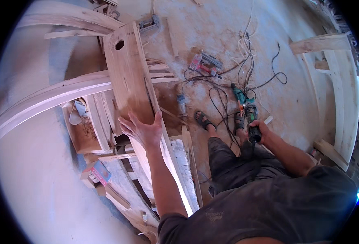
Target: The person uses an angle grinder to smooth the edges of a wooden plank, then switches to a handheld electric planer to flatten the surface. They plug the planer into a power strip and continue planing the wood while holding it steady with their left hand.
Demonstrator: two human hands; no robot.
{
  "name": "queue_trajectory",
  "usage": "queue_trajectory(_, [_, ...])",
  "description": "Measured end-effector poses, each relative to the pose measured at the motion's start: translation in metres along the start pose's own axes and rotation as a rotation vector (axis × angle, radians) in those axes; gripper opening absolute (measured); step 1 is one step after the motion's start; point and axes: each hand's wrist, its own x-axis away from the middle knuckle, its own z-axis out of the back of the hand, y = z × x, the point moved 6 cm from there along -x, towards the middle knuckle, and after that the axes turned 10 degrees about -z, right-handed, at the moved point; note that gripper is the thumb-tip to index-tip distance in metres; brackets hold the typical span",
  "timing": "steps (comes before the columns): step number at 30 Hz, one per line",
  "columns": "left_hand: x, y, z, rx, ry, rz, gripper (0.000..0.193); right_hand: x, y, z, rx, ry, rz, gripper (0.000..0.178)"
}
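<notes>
Gripping the green pwr tool (251, 114) now w/ my R hand (259, 131), fingers wrapped round its black end, well R of the holed wood plank (126, 73); my L hand (143, 129) spread wide over that plank, can't tell if touching.

You wear a dark, short-sleeved T-shirt (264, 203) — a small, pale print across the fabric — with dark, mottled shorts (223, 156) below. Black sandals (203, 120) with broad straps show your toes. Your hands (147, 133) and forearms (166, 179) are bare.
</notes>
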Motion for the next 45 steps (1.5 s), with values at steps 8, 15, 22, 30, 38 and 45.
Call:
queue_trajectory(8, [-0.011,0.001,0.012,0.072,0.123,-0.027,0.098,-0.042,0.025,-0.065,0.033,0.026,0.031,0.033])
queue_trajectory(15, [-0.008,0.001,0.016,0.08,0.152,-0.044,0.103,-0.03,0.035,-0.131,0.344,0.069,0.065,0.027])
queue_trajectory(22, [-0.008,-0.001,0.012,0.106,0.124,-0.036,0.107,-0.043,0.027,-0.152,0.54,0.091,0.024,0.018])
queue_trajectory(30, [0.006,-0.012,-0.001,-0.016,-0.044,0.069,0.121,-0.077,-0.023,-0.14,0.717,0.333,0.165,0.018])
queue_trajectory(38, [0.003,-0.01,-0.006,0.237,0.163,-0.173,0.111,-0.198,-0.112,-0.14,0.775,0.425,0.049,0.014])
queue_trajectory(45, [0.001,-0.011,-0.011,0.107,-0.08,-0.077,0.114,-0.379,-0.231,-0.232,0.926,0.06,0.32,0.013])
